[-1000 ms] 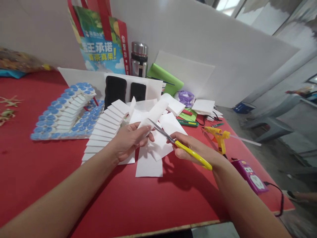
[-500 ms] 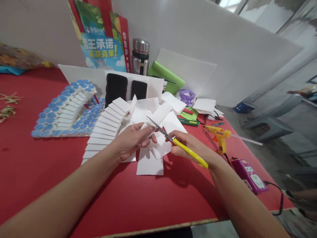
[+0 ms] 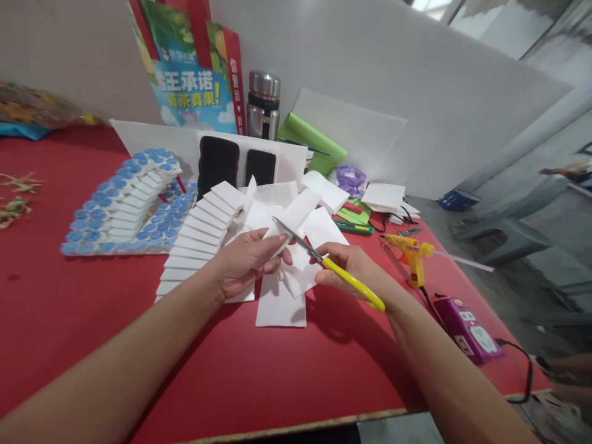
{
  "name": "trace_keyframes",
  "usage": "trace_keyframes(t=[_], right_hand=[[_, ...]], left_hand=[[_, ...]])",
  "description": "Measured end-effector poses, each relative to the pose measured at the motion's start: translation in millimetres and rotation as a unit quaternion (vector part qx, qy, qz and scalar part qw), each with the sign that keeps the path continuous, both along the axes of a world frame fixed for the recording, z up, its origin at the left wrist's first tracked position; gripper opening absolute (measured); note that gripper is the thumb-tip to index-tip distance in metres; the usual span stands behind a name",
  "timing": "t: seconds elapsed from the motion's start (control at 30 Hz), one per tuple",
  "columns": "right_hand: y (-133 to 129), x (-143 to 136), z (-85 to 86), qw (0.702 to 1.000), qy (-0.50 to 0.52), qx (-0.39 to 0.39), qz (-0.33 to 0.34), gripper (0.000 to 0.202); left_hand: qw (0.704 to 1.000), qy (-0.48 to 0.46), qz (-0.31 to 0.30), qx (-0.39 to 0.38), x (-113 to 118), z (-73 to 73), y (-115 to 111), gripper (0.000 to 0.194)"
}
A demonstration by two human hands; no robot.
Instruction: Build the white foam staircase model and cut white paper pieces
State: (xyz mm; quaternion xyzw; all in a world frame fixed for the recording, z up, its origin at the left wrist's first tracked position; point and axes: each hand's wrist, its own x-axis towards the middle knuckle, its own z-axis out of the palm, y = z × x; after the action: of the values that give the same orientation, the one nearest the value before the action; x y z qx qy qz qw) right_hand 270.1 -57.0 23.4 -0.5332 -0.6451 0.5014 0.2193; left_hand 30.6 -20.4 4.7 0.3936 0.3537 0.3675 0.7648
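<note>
Pinched in my left hand [image 3: 252,259] is a white paper strip [image 3: 298,209], which slants up and away to the right. My right hand [image 3: 345,265] grips a pair of scissors [image 3: 354,283] with yellow handles, its fingers closed on them. The grey blades lie across the strip by my left thumb. White paper pieces [image 3: 282,308] are spread on the table beneath both hands. Left of them stands a curved stair of white steps [image 3: 197,237]. Farther left is a model covered in blue and white rolls [image 3: 97,213], with its own small steps.
Two phones [image 3: 218,161] lean on a white board behind the papers, with a steel flask [image 3: 263,105] and a printed bag [image 3: 192,80] behind. On the right lie a green cutter [image 3: 354,227], a yellow glue gun [image 3: 413,259] and a purple box [image 3: 469,330] with cables.
The scissor handles have shifted very slightly up and left with my right hand. My left hand and the paper strip stay almost where they were.
</note>
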Motion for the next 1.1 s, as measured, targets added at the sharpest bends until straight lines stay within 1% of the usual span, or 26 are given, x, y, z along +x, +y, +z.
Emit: trace_keyframes(t=[0.13,0.23,0.3,0.37,0.43,0.47,0.53,0.57,0.63,0.67,0.77,0.8,0.83,0.87,0.9,0.93,0.97,1.0,1.03,1.07,1.1], right_hand=[[1.2,0.2,-5.4,1.0,-0.018,0.005,-0.018,0.045],[0.8,-3.4,-6.0,0.999,-0.032,0.004,-0.044,0.047],[-0.9,-5.7,-4.0,0.997,-0.044,0.004,-0.063,0.05],[-4.7,-5.4,-0.5,0.993,-0.074,0.02,-0.091,0.051],[-11.3,-1.9,3.9,0.981,-0.141,0.059,-0.119,0.051],[-15.6,0.5,6.1,0.971,-0.187,0.082,-0.126,0.05],[-25.5,4.6,9.6,0.943,-0.29,0.116,-0.118,0.048],[-30.5,5.3,10.6,0.927,-0.337,0.126,-0.105,0.046],[-39.1,3.0,11.0,0.901,-0.409,0.128,-0.07,0.043],[-42.2,0.0,10.4,0.891,-0.433,0.124,-0.053,0.043],[-45.5,-13.2,7.3,0.867,-0.485,0.114,-0.013,0.045],[-45.0,-17.7,6.2,0.859,-0.5,0.111,-0.001,0.045],[-44.1,-21.8,5.2,0.851,-0.513,0.109,0.009,0.043],[-43.0,-25.3,4.3,0.846,-0.522,0.107,0.019,0.04],[-42.0,-28.1,3.3,0.842,-0.528,0.106,0.028,0.037],[-41.2,-30.3,2.2,0.841,-0.529,0.106,0.036,0.034],[-40.6,-31.8,0.8,0.842,-0.526,0.107,0.043,0.032],[-40.4,-32.8,-0.6,0.845,-0.522,0.11,0.05,0.03],[-40.5,-33.4,-1.9,0.848,-0.514,0.116,0.057,0.028],[-40.7,-33.4,-2.7,0.852,-0.506,0.122,0.061,0.026],[-40.9,-33.0,-2.7,0.856,-0.498,0.128,0.061,0.023]], left_hand=[[1.0,0.003,-0.013,-0.006,-2.0,-2.8,1.5,0.021],[1.0,0.006,-0.015,-0.012,-2.4,-3.4,1.7,0.021],[1.0,0.001,-0.002,-0.022,-1.8,-2.5,1.7,0.018],[0.999,-0.02,0.03,-0.04,-0.5,-0.8,1.8,0.013],[0.994,-0.052,0.07,-0.066,1.1,1.6,2.1,0.013],[0.991,-0.067,0.088,-0.076,1.9,2.9,2.1,0.015],[0.986,-0.091,0.121,-0.075,3.6,5.4,1.3,0.018],[0.985,-0.098,0.126,-0.062,4.3,6.3,0.6,0.021],[0.987,-0.099,0.122,-0.017,5.3,6.3,-1.0,0.033],[0.989,-0.088,0.117,0.006,5.5,5.1,-1.7,0.043],[0.989,-0.01,0.126,0.072,4.6,-2.6,-2.3,0.083],[0.986,0.018,0.131,0.101,4.0,-5.3,-2.3,0.092],[0.98,0.041,0.136,0.139,3.5,-7.1,-2.7,0.095],[0.972,0.054,0.139,0.184,3.2,-7.3,-3.7,0.093],[0.961,0.056,0.142,0.23,3.1,-5.4,-5.5,0.085],[0.95,0.048,0.141,0.273,3.3,-1.3,-8.4,0.074],[0.944,0.025,0.13,0.302,3.7,5.0,-12.4,0.057],[0.951,-0.007,0.09,0.296,3.9,13.1,-17.4,0.037],[0.96,-0.046,0.03,0.276,3.7,22.2,-23.4,0.022],[0.959,-0.098,-0.039,0.263,2.5,31.6,-30.1,0.018],[0.95,-0.14,-0.112,0.256,0.0,40.3,-37.7,0.019]])
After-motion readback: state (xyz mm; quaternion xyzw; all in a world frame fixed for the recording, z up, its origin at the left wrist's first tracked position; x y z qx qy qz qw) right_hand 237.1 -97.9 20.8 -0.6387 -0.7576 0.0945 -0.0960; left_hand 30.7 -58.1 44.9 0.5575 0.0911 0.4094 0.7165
